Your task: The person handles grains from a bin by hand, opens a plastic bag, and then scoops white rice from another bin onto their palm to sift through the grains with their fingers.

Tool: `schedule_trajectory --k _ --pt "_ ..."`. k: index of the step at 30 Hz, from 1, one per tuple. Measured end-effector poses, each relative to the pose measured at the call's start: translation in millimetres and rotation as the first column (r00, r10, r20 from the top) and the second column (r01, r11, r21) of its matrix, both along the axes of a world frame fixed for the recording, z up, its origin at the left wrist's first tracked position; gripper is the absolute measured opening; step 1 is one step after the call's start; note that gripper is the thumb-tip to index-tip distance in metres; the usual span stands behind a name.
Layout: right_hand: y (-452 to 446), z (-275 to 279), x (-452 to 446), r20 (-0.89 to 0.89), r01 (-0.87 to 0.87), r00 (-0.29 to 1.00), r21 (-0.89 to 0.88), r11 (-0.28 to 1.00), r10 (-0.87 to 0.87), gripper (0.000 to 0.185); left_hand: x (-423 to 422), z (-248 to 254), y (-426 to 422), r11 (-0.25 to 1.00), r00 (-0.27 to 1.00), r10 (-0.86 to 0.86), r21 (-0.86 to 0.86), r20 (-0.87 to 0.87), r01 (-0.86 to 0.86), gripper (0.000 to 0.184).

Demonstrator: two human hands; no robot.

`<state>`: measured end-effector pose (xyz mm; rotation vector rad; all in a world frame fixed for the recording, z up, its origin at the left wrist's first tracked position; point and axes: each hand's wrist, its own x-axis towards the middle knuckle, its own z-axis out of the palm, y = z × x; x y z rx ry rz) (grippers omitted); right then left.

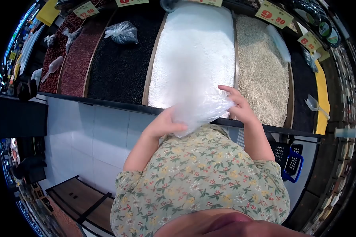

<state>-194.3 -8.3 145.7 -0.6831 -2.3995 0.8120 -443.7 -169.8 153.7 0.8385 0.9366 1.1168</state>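
Close below the viewpoint, a floral garment in muted green is worn by the person, with bare forearms stretched forward. Just beyond it, a thin, clear plastic bag is held between the two hands, above the front edge of the worktop. The bag's near left side is clamped by the left hand, thumb laid over the film. Its right side is pinched by the right hand, one finger raised away from the film. Part of the bag is veiled by a pale blur, so its contents cannot be told.

Below the worktop, on the right, a dark basket with a blue handle is partly seen, and light floor tiles are shown on the left.

Behind the bag, a wide compartment is filled with white grain. It is flanked by black grain on the left, with a knotted bag on top, and by beige grain on the right. Further left, a scoop is rested on red produce. Along the far edge, price signs are set up, one marked 9.80.
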Motion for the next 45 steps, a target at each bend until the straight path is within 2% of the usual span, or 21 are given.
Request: schedule_trajectory --k 1,2,3,4,6,7,9,10,12,14,16,17,18,21,24,28,34,36,37,39,45 --pt "8.0 -4.1 10.5 -0.203 -0.066 0.976 -0.616 0.785 -0.077 0.025 -1.7 -0.4 2.8 1.0 1.0 0.002 -0.005 -0.006 -0.002 0.048" --pt "10.2 -5.8 15.2 -0.304 -0.243 0.916 -0.939 0.242 -0.261 0.027 -4.8 0.7 3.2 1.0 0.99 -0.014 0.021 -0.142 0.017 0.048" --pt "7.2 7.0 12.8 -0.354 -0.364 0.878 -0.931 0.032 -0.323 0.037 -8.0 1.1 4.4 0.998 0.961 -0.028 0.044 -0.276 0.042 0.047" --pt "5.5 3.3 8.7 -0.355 -0.366 0.876 -0.93 0.029 -0.326 0.037 -14.1 -3.3 6.9 0.998 0.96 -0.031 0.039 -0.278 0.044 0.047" --pt "0.6 -1.2 5.4 -0.438 -0.478 0.837 -0.877 -0.05 -0.327 0.042 -22.1 -13.2 11.2 0.996 0.75 -0.018 -0.076 -0.661 -0.043 0.044" --pt "-1.5 -1.8 3.4 -0.434 -0.476 0.84 -0.878 -0.057 -0.327 0.042 -24.0 -18.7 12.3 0.995 0.752 -0.02 -0.083 -0.659 -0.047 0.044" --pt "-5.2 -0.9 2.9 -0.465 -0.476 0.858 -0.88 0.004 -0.219 0.046 -22.6 -23.8 13.4 0.94 0.929 0.298 -0.102 -0.218 -0.325 0.032" --pt "-6.2 3.3 2.2 -0.464 -0.476 0.858 -0.88 -0.001 -0.219 0.046 -22.9 -21.9 13.7 0.939 0.929 0.299 -0.106 -0.219 -0.327 0.032" --pt "-7.5 10.1 -4.2 -0.229 -0.24 0.971 -0.913 0.331 0.073 0.05 -28.1 -15.0 13.7 0.856 0.808 0.502 -0.307 0.308 -0.415 0.032" --pt "-6.0 -2.8 -4.5 -0.111 -0.147 0.988 -0.882 0.448 0.104 0.042 -25.4 -14.6 11.6 0.848 0.79 0.516 -0.327 0.332 -0.416 0.033" --pt "8.1 -16.8 4.2 0.295 0.249 0.954 -0.669 0.7 -0.057 0.029 -24.0 -31.4 9.9 0.923 0.879 0.377 -0.202 0.293 -0.328 0.033" --pt "20.1 -38.1 15.4 0.152 0.174 0.982 -0.501 0.848 -0.112 0.02 -22.5 -33.6 10.1 0.919 0.876 0.386 -0.205 0.291 -0.337 0.033" --pt "29.7 -36.2 20.2 0.154 0.167 0.983 -0.505 0.847 -0.102 0.02 -21.6 -34.6 9.3 0.938 0.93 0.325 -0.182 0.172 -0.294 0.033" --pt "50.4 -10.9 25.5 0.029 0.146 0.973 -0.846 0.513 -0.229 0.018 -2.5 -26.3 18.1 0.931 0.936 0.352 -0.11 0.022 -0.348 0.032" --pt "78.6 -6.3 19.1 0.02 0.175 0.921 -0.914 0.367 -0.388 0.014 -9.5 -16.8 31.8 0.841 0.842 0.538 -0.093 0.046 -0.532 0.029" --pt "151.8 -15.8 27.9 -0.115 0.067 0.758 -0.965 0.252 -0.642 0.024 -22.8 -24.6 63.1 0.732 0.759 0.65 -0.226 -0.05 -0.642 0.027" --pt "264.3 -42.3 -8.6 -0.157 0.047 0.722 -0.961 0.274 -0.674 0.031 -56.7 -53.3 117.9 0.719 0.712 0.607 -0.137 -0.354 -0.681 0.02" --pt "280.2 -44.2 -43.0 -0.13 0.077 0.763 -0.954 0.289 -0.634 0.034 -83.2 -80.2 131.0 0.74 0.493 0.596 0.195 -0.634 -0.644 0.019" --pt "284.0 -42.1 -51.3 -0.111 0.098 0.803 -0.945 0.313 -0.586 0.038 -82.8 -74.1 141.1 0.74 0.491 0.592 0.189 -0.638 -0.646 0.019" --pt "284.5 -38.7 -61.6 -0.112 0.135 0.795 -0.925 0.354 -0.596 0.044 -77.4 -66.6 166.5 0.764 0.155 0.567 0.446 -0.809 -0.467 0.019" --pt "249.5 -44.8 -68.9 -0.096 0.396 0.738 -0.739 0.544 -0.668 0.063 -83.8 -74.5 211.6 0.77 -0.117 0.586 0.596 -0.802 -0.225 0.022"
